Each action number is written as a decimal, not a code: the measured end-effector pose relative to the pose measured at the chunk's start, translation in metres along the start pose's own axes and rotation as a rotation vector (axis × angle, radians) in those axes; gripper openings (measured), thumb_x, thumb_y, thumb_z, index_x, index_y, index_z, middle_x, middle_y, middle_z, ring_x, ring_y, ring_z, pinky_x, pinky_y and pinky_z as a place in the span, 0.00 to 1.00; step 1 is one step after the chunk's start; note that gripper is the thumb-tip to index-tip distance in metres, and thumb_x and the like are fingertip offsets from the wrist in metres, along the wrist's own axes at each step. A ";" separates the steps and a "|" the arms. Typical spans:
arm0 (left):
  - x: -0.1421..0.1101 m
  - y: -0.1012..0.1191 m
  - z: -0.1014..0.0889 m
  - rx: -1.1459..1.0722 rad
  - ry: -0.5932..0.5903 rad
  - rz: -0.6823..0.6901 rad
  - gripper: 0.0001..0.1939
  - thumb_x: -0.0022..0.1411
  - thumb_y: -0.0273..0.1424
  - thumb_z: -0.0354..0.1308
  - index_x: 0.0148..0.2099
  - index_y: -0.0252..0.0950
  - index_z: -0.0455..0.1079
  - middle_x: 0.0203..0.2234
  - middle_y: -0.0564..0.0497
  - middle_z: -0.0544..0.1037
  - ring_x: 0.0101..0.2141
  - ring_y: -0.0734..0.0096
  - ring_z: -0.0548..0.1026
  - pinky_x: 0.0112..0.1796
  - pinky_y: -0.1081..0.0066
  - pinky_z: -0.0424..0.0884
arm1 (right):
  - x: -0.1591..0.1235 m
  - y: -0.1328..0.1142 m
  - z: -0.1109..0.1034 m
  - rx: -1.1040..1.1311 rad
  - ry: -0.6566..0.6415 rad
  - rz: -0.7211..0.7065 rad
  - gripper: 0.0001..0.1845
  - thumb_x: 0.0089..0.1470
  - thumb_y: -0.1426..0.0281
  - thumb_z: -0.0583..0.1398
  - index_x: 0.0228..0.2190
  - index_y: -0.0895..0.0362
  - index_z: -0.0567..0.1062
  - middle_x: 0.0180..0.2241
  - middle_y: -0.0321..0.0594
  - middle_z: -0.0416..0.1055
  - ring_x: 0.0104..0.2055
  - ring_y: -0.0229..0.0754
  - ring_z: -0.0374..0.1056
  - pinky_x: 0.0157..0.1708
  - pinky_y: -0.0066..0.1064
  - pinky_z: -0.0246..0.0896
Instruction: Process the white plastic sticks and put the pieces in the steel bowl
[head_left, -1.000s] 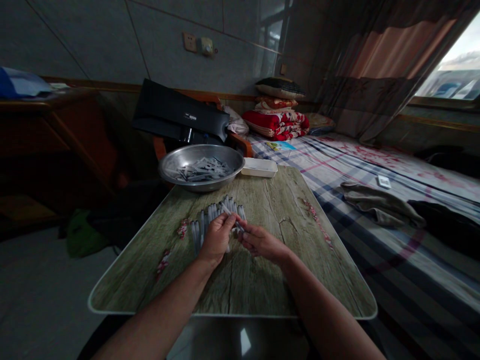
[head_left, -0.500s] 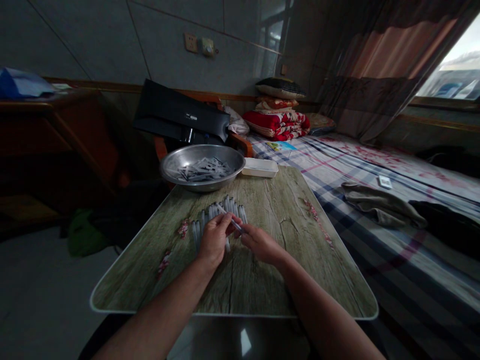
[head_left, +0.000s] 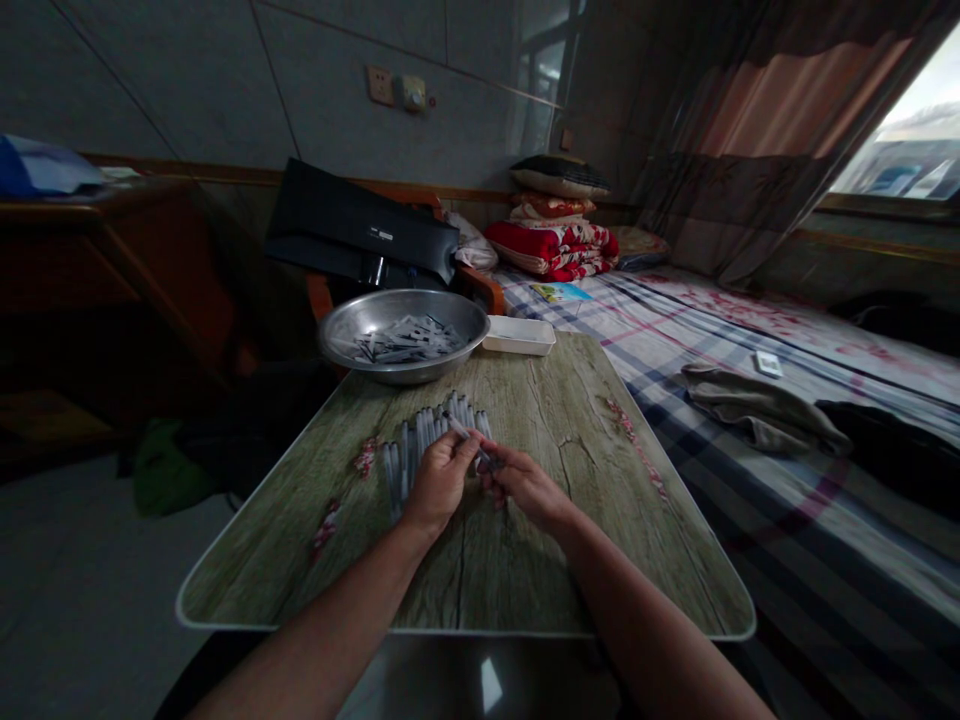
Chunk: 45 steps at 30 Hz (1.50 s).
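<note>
Your left hand (head_left: 439, 482) and right hand (head_left: 529, 487) both pinch one slim tube (head_left: 459, 426), slanted at the near right of the row (head_left: 395, 475) on the table (head_left: 510, 580). Fingers hide its near end, so you can't tell how firm the grip is; a slack pinch could drop it. Your left hand is close to the row, so a sideways nudge might scatter those loose tubes. The bowl (head_left: 405, 374), far left, seems to overhang the edge; a bump could tip it.
</note>
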<state>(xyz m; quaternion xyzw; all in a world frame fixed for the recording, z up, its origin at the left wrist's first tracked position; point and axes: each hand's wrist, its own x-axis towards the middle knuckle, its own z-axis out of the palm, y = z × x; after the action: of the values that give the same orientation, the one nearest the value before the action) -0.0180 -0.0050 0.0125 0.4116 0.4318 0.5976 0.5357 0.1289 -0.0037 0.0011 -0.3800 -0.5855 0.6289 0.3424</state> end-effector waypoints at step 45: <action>0.000 0.010 -0.002 -0.285 0.117 -0.133 0.22 0.43 0.45 0.73 0.33 0.35 0.73 0.33 0.50 0.79 0.34 0.65 0.79 0.26 0.72 0.75 | -0.003 -0.018 -0.007 0.393 0.110 0.060 0.10 0.45 0.67 0.57 0.32 0.54 0.64 0.17 0.26 0.55 0.16 0.32 0.45 0.15 0.24 0.38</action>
<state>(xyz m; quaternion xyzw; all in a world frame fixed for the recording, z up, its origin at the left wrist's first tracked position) -0.0224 -0.0052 0.0213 0.2664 0.3996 0.6390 0.6009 0.1365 -0.0016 0.0194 -0.3569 -0.4205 0.7193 0.4224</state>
